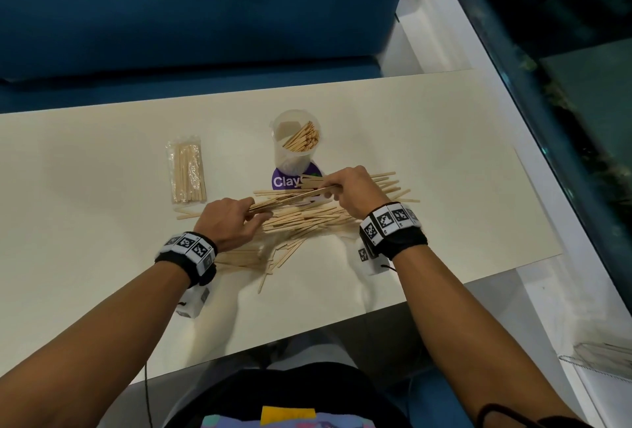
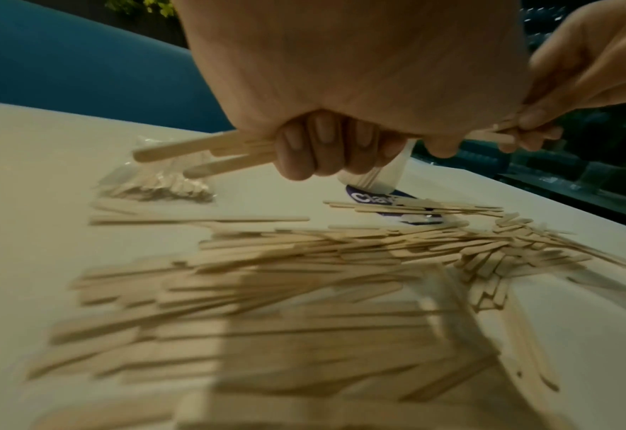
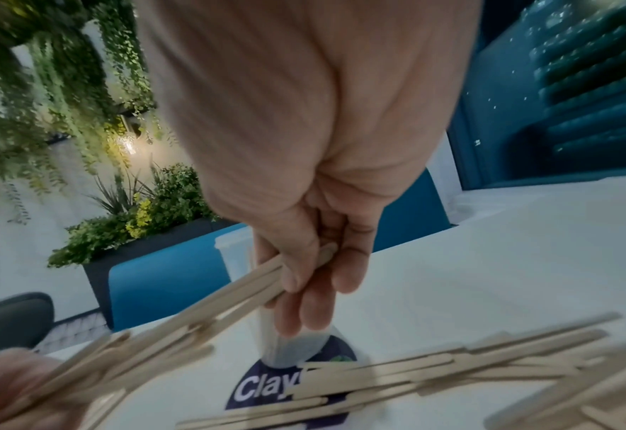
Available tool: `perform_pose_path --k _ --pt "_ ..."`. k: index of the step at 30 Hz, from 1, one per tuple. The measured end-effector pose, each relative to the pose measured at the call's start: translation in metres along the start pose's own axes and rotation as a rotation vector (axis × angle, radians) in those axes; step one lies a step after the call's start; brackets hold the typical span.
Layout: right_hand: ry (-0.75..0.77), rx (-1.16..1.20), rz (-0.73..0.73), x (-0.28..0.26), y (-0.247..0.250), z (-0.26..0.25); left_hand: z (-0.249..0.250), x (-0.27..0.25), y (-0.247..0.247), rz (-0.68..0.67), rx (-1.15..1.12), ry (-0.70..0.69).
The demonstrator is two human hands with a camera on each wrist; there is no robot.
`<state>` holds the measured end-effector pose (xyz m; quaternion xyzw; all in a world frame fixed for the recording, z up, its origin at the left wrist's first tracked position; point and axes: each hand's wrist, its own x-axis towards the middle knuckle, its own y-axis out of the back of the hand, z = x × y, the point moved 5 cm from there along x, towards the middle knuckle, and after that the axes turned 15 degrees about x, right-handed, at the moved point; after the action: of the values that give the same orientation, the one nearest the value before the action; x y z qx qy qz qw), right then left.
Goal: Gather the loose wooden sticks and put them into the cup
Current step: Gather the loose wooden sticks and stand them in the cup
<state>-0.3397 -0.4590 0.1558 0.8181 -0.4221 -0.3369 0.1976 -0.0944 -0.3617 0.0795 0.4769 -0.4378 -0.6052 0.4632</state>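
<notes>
A big heap of loose wooden sticks covers the middle of the pale table. Both hands hold one small bundle of sticks a little above the heap. My left hand grips its left end, fingers curled round it. My right hand pinches the right end between thumb and fingers. Behind the bundle stands a clear plastic cup on a purple disc, with several sticks leaning inside it. The cup's lower part shows behind my right fingers.
A sealed clear packet of sticks lies left of the cup. A few stray sticks lie below the packet. A blue bench runs behind the table. The table's right edge meets a white ledge and dark glass.
</notes>
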Motion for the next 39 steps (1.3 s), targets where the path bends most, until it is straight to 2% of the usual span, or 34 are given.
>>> perform_pose_path --k 3,7,10,13,16,18,21,25,30,33,35,36,38,39 --pt "-0.05 0.064 0.053 -0.003 0.009 0.02 -0.015 -0.013 -0.003 -0.019 -0.036 0.069" --pt "-0.093 0.295 0.153 -0.015 0.006 0.03 -0.029 -0.03 -0.01 0.013 -0.155 0.206" --pt "-0.131 0.453 0.146 -0.024 -0.017 0.017 -0.037 -0.036 -0.007 0.096 -0.433 0.437" --pt "-0.172 0.687 0.091 -0.025 -0.055 -0.003 -0.028 -0.03 -0.006 0.067 -0.737 0.617" --pt "-0.219 0.805 0.04 -0.021 -0.092 -0.028 -0.005 -0.017 0.0 -0.009 -1.163 0.654" --pt "-0.213 0.861 0.015 -0.016 -0.107 -0.042 0.01 -0.007 0.011 -0.019 -1.326 0.612" --pt "-0.212 0.818 0.061 -0.011 -0.117 -0.054 0.023 0.004 0.022 -0.009 -1.303 0.544" --pt "-0.057 0.462 0.181 -0.006 -0.117 -0.06 0.022 0.011 0.018 0.035 -1.212 0.603" --pt "0.112 0.376 0.232 -0.004 -0.113 -0.067 0.025 0.014 0.029 0.173 -1.244 0.625" --pt "0.136 0.44 0.207 -0.005 -0.114 -0.067 0.022 0.013 0.035 0.245 -1.286 0.684" --pt "0.054 0.544 0.214 -0.006 -0.113 -0.061 0.019 0.012 0.042 0.301 -1.306 0.71" --pt "-0.043 0.628 0.199 -0.007 -0.115 -0.055 0.018 0.012 0.048 0.335 -1.321 0.708" --pt "-0.344 0.928 0.044 -0.012 -0.127 -0.043 0.018 0.015 0.058 0.385 -1.369 0.681" --pt "-0.505 1.168 -0.074 -0.016 -0.137 -0.04 0.02 0.016 0.063 0.399 -1.389 0.661"
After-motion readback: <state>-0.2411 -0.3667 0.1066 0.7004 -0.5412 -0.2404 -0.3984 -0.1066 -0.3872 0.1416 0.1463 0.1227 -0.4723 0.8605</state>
